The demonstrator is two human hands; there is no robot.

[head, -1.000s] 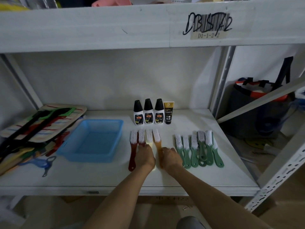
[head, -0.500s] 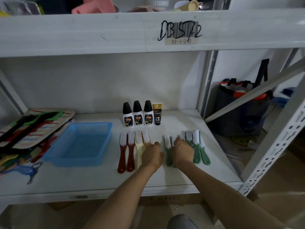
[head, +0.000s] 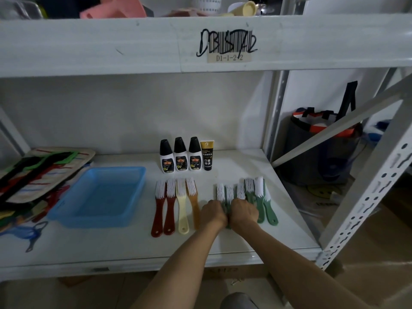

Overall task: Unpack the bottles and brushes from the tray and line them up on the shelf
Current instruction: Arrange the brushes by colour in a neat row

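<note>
Both hands, left hand and right hand, curled over green plastic white-bristled brushes; exact grip cannot be told. Handles best squared, bristles levelled, spacing matched to red, cream and amber brushes on white shelf.

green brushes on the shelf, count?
6 green brushes show: a row right of the orange brush. Left hand and right hand cover the left three's handles; one more could be hidden.
</note>
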